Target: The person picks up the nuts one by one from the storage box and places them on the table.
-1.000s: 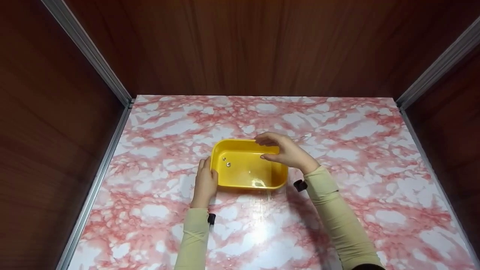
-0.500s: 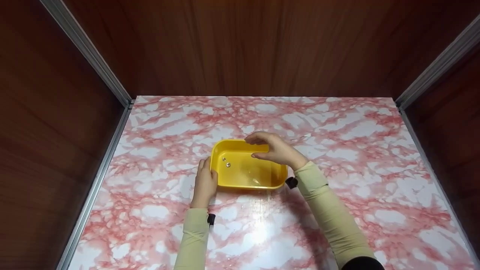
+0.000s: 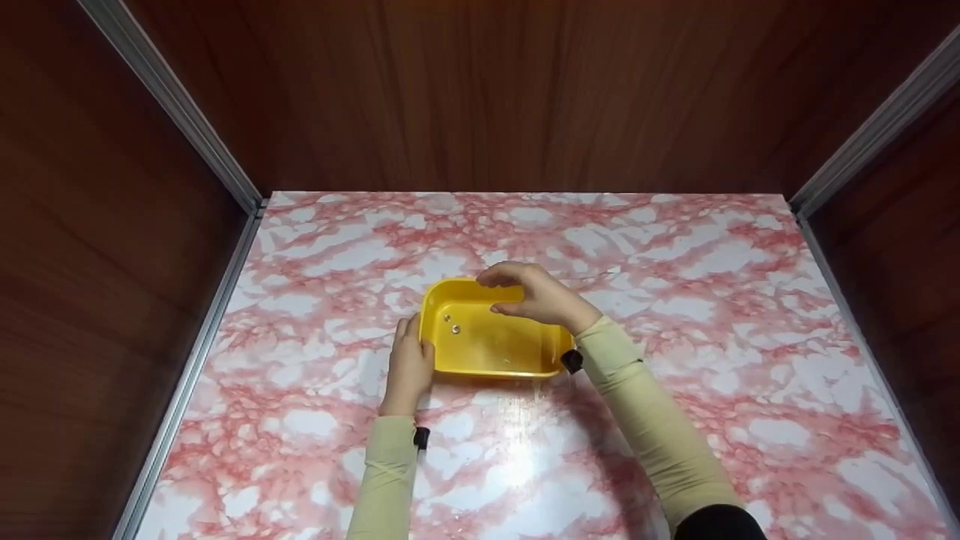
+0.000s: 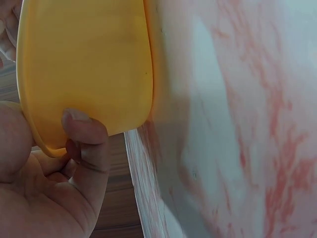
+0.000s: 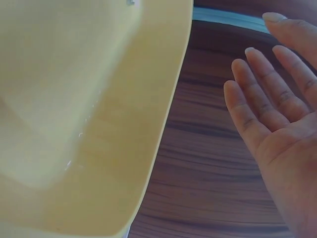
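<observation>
A yellow plastic tub [image 3: 487, 352] with rounded corners sits on the table, its open top facing up. My left hand [image 3: 409, 367] grips its left end, with the thumb [image 4: 84, 129] curled against the wall in the left wrist view. Two small shiny bits [image 3: 456, 329] lie on the tub's floor near that end. Over the tub's far right part hovers my right hand [image 3: 540, 296], its fingers spread from the thumb and nothing between them. In the right wrist view the right palm [image 5: 292, 153] appears beyond the rim, apart from it.
The table [image 3: 337, 262] has a red and white marbled top. Dark wood panels [image 3: 487, 97] stand behind and at both sides, joined by grey metal posts [image 3: 187, 112]. Black wrist straps [image 3: 571, 361] sit at the sleeve ends.
My right hand has moved left over the tub with its fingers still spread, covering more of the far rim. The left hand and the tub have stayed in place.
</observation>
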A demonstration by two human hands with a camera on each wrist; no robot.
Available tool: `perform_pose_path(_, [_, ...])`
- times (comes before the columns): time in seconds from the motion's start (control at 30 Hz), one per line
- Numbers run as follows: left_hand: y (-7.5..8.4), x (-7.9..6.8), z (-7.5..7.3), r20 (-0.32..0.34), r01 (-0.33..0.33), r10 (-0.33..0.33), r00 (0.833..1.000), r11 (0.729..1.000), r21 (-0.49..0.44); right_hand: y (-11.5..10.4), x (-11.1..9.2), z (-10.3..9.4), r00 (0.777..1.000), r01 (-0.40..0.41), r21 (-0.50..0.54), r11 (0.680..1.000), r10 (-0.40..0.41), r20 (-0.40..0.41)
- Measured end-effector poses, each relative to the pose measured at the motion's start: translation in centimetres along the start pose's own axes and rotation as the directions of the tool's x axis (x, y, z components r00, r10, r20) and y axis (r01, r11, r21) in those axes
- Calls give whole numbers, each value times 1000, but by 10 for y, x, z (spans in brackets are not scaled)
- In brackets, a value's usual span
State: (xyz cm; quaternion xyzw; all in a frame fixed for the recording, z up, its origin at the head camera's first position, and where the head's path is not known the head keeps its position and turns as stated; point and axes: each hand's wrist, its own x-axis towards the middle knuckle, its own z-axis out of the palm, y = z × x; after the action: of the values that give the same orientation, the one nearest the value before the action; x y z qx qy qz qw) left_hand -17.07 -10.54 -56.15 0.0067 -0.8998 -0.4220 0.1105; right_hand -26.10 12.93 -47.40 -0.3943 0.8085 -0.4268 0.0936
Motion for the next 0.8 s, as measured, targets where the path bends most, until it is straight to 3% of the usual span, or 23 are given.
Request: perform_pose_path(0.8, [-2, 1, 1, 2, 10, -10, 1000, 1000, 11, 5, 23, 24, 998, 5, -21, 1000, -4, 68])
